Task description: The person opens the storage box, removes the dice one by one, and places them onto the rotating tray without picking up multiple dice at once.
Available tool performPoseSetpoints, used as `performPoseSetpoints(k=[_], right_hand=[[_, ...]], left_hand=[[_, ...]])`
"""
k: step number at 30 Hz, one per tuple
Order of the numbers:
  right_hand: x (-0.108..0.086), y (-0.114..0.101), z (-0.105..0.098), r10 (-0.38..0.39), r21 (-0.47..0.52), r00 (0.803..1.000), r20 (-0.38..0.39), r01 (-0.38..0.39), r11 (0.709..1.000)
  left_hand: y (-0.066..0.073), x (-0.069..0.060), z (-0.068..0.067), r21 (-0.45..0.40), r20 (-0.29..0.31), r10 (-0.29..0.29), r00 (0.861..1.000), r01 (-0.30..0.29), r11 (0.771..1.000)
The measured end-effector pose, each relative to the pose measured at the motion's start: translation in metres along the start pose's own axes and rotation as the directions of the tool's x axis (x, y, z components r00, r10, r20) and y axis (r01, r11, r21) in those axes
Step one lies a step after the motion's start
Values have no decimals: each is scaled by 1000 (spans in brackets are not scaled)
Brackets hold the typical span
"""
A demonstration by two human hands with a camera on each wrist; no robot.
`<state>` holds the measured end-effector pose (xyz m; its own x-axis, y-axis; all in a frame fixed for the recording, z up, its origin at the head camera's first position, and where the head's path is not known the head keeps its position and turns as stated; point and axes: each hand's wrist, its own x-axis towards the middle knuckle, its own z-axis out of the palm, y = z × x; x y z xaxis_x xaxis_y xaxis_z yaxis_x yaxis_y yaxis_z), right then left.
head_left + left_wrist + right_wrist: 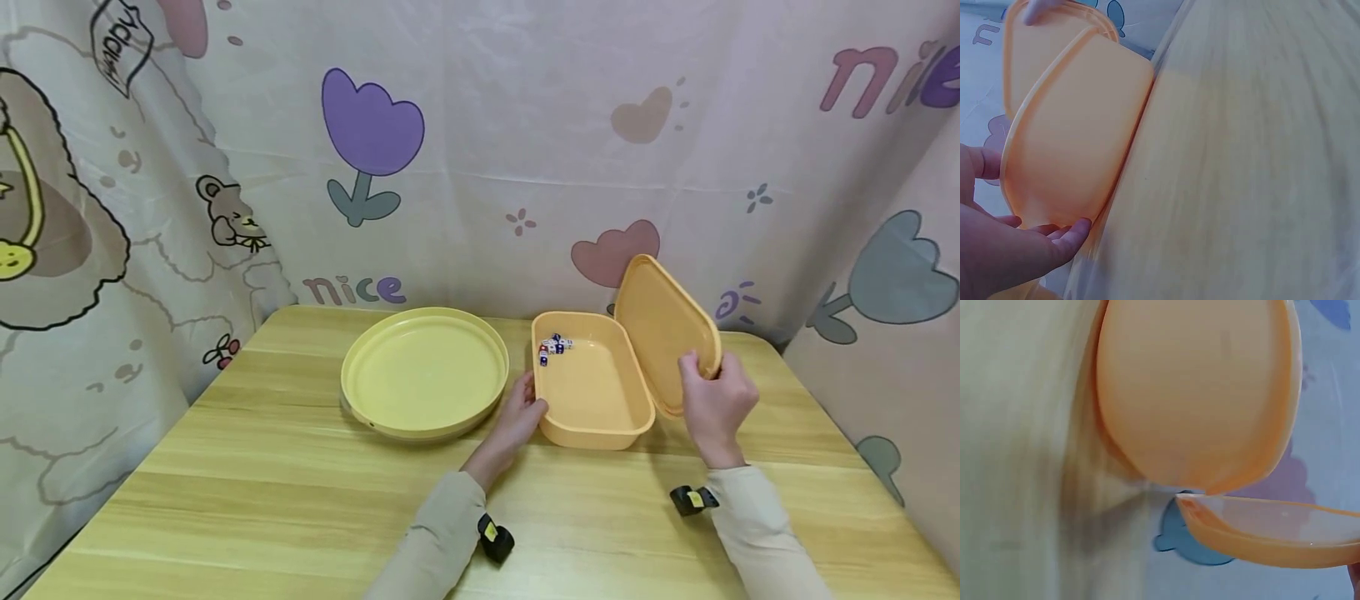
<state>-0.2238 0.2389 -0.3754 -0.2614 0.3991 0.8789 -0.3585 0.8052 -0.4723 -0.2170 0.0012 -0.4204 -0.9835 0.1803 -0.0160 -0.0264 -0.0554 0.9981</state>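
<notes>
An orange rectangular container (596, 387) rests on the table, with several small dice (553, 346) inside at its back left. My left hand (516, 418) grips the container's left side; in the left wrist view its fingers curl against the wall (1079, 131). To the right, the orange lid (660, 333) stands tilted beside the container, its lower edge close to the container's right rim. My right hand (717, 408) pinches the lid's right edge. In the right wrist view the lid (1272, 547) shows beside the container (1191, 394), and that hand is mostly cut off.
A round yellow tray (423, 375) lies to the left of the container, near the left hand. Behind the wooden table (300, 492) hangs a patterned curtain (480, 125), which also runs along both sides.
</notes>
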Motion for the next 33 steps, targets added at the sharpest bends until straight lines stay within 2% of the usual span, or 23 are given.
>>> performPoseSetpoints(k=[2,4,6,7,8,10,13,14,16,17,22,23,24,28,29,31,32,33], right_hand=[[-1,6,0,121,-7,992,-28,-121,993],[-1,12,-1,261,-3,963,-62,-262,965],[-1,17,-2,401,16,912,-88,-401,916],[0,20,-3,472,39,877,-92,-470,882],[1,23,-4,546,74,833,-90,-542,837],[4,29,-7,682,150,728,-74,-668,729],[6,38,-12,839,273,544,-26,-803,530],[6,41,-14,871,298,491,-14,-829,472],[5,46,-17,917,341,399,9,-863,372],[4,49,-17,929,356,370,21,-871,339],[-5,53,-18,965,425,256,56,-881,209],[-7,53,-18,970,432,236,65,-882,185],[-8,53,-19,974,430,216,76,-888,163],[-14,54,-21,976,330,144,164,-940,83],[-15,54,-21,972,283,137,191,-956,79],[-18,56,-23,963,194,139,229,-976,95],[-20,56,-23,959,145,148,242,-983,115],[-21,56,-24,954,97,168,249,-984,148]], left_hand=[[0,0,0,2,2,-3,1000,3,1000],[0,0,-1,3,6,-6,1000,6,1000],[-1,0,-1,1,7,-9,1000,9,1000],[-1,0,-2,-1,7,-9,1000,9,1000],[-1,0,-2,-3,3,-8,1000,8,1000],[-1,0,-2,-7,-2,-8,1000,8,1000],[0,-1,-2,-16,-5,-7,1000,7,1000],[0,-1,-2,-17,-4,-7,1000,7,1000],[4,-3,-1,-17,-3,-16,1000,16,1000],[9,-7,0,-18,-1,-18,1000,18,1000],[9,-5,2,-8,0,-23,1000,23,1000],[6,-3,1,-8,1,-20,1000,21,1000],[0,0,1,-7,-1,-17,1000,17,1000],[-1,2,0,-5,-3,-13,1000,13,1000],[-2,2,-1,-6,-3,-10,1000,10,1000],[-3,2,-1,-5,3,-4,1000,4,1000],[-3,2,-1,-7,8,0,1000,0,1000],[-2,2,-1,-6,13,2,1000,-2,1000]])
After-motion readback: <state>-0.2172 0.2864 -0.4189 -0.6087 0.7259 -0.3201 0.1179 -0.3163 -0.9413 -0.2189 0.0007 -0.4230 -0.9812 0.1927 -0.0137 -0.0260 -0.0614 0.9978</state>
